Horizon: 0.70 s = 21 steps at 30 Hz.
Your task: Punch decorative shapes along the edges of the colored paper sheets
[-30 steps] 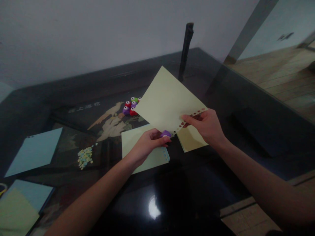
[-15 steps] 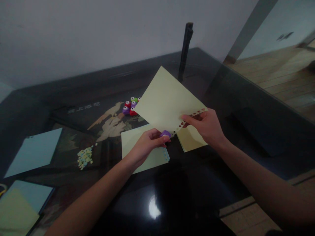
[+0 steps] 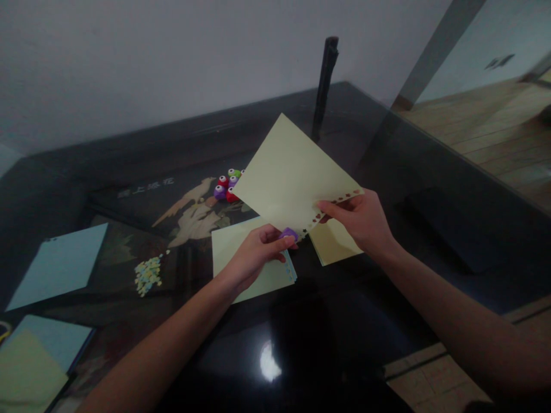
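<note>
A pale yellow sheet [image 3: 293, 166] is raised over the dark table, with small star and heart holes along its lower right edge. My right hand [image 3: 357, 218] pinches that edge. In my left hand [image 3: 258, 249] is a small purple punch [image 3: 288, 234], closed in the fingers at the sheet's bottom corner. Beneath my left hand lies a stack of pale sheets [image 3: 228, 249] with a cut edge. A darker yellow stack [image 3: 336, 244] is partly hidden below my right hand.
Several coloured punches with eyes [image 3: 226, 186] stand behind the sheet. Paper cut-outs [image 3: 148, 275] are piled at the left, near a blue sheet [image 3: 60, 264]. More sheets [image 3: 32, 361] lie front left. A black post [image 3: 326, 86] rises at the back.
My left thumb has shifted slightly on the purple punch, and the sheet's left corner has moved a little to the left. Both hands keep their hold.
</note>
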Each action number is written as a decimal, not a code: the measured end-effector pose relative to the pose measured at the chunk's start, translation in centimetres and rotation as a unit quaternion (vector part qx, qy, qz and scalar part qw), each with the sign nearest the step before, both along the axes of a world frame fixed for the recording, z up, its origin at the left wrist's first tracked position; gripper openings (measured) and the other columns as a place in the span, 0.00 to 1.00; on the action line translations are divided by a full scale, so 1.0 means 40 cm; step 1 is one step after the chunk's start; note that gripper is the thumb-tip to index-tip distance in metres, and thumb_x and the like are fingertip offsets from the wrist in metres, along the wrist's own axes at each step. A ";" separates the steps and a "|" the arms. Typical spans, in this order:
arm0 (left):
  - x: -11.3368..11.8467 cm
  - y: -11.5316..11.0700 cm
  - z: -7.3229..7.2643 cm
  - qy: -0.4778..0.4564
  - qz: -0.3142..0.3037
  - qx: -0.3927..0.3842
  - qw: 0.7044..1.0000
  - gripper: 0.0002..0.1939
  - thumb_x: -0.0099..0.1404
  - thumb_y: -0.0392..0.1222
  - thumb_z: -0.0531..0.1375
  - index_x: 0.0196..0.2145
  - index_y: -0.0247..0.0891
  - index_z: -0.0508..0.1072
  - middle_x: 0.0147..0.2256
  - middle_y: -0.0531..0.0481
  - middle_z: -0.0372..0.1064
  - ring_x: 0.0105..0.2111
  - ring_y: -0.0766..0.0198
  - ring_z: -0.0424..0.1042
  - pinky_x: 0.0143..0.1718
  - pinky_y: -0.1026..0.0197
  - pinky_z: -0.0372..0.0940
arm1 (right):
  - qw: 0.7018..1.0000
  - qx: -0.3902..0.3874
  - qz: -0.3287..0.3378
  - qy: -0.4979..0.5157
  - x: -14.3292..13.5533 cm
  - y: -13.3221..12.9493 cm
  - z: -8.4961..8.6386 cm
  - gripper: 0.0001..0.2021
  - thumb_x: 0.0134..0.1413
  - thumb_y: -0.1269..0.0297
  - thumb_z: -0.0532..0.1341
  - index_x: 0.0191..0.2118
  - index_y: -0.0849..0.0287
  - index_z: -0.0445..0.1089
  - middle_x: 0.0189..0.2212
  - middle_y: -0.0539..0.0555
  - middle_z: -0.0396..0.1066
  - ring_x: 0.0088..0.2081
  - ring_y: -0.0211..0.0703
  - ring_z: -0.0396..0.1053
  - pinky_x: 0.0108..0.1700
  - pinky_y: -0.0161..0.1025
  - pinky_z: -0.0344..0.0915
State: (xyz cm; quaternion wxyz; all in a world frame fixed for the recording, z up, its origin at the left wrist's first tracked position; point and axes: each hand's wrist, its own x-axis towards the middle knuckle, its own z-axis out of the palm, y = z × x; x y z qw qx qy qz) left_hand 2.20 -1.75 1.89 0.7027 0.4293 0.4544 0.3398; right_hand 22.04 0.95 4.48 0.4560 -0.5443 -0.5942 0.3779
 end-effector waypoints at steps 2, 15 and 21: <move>0.000 0.000 0.000 -0.001 0.001 -0.003 1.000 0.14 0.52 0.45 0.67 0.32 0.34 0.71 0.31 0.47 0.73 0.32 0.64 0.70 0.27 0.65 0.59 | 1.000 0.001 0.001 -0.006 0.001 0.000 0.001 0.06 0.45 0.64 0.65 0.25 0.61 0.72 0.21 0.53 0.74 0.24 0.42 0.72 0.28 0.39 0.70; 0.003 -0.008 -0.008 0.009 0.011 0.021 1.000 0.13 0.53 0.46 0.67 0.29 0.34 0.72 0.29 0.46 0.74 0.28 0.64 0.69 0.26 0.63 0.58 | 1.000 0.007 0.005 -0.018 0.001 -0.001 0.002 0.07 0.45 0.64 0.65 0.23 0.61 0.72 0.22 0.54 0.75 0.24 0.41 0.72 0.29 0.39 0.70; 0.009 -0.014 0.002 0.013 0.025 0.031 0.999 0.12 0.52 0.45 0.67 0.28 0.33 0.72 0.27 0.47 0.74 0.26 0.65 0.69 0.28 0.63 0.61 | 1.000 0.006 0.004 -0.013 0.002 -0.003 0.003 0.07 0.45 0.64 0.65 0.22 0.61 0.72 0.22 0.54 0.75 0.24 0.42 0.72 0.29 0.39 0.70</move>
